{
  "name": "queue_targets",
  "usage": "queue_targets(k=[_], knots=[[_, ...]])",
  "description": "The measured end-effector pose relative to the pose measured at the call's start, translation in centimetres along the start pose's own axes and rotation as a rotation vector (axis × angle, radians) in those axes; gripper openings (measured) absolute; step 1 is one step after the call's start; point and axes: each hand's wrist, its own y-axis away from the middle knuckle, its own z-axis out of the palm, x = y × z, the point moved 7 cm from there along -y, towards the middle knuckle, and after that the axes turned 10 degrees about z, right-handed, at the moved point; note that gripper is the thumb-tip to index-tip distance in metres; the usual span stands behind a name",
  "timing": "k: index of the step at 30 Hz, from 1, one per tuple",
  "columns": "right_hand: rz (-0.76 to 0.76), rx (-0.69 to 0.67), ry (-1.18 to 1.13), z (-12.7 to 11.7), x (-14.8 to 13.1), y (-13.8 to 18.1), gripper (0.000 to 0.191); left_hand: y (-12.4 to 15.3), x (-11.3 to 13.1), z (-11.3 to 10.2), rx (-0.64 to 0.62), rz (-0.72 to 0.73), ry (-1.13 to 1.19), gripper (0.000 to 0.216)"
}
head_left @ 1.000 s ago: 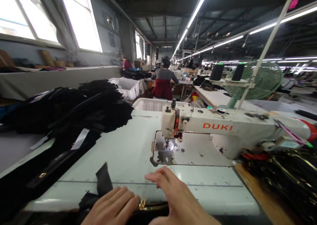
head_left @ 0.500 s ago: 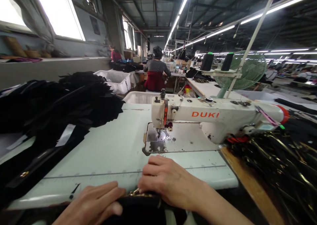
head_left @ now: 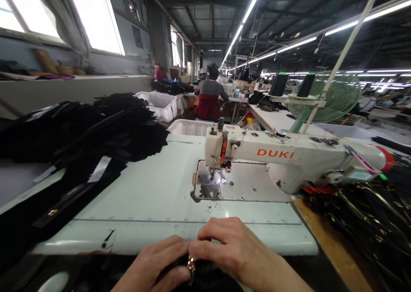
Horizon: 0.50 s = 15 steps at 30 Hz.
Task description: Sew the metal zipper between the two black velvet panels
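- My left hand [head_left: 157, 264] sits low in view, fingers curled inward, thumb pressed toward my right fingertips.
- My right hand [head_left: 233, 249] reaches across, knuckles up, fingertips pinched against the left.

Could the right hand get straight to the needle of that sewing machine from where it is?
Probably yes: the right hand rests at the table's near edge, and only bare tabletop lies between it and the sewing machine's needle.
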Motion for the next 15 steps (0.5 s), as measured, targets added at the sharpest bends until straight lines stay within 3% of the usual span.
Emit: queue_targets(k=[8,12,15], knots=[[0.168,0.087,-0.382,-0.2,1.5,0.0,0.021,-0.3,0.4,-0.4,0.148,0.068,-0.1,0.013],[0.45,0.074,-0.674,0.2,3.1,0.4,0.019,-0.7,-0.1,-0.2,0.139,-0.167,0.063,0.006],[0.618,0.104,-0.75,0.1,4.0,1.7,0.025,0.0,-0.9,-0.4,0.226,-0.329,0.074,0.005]])
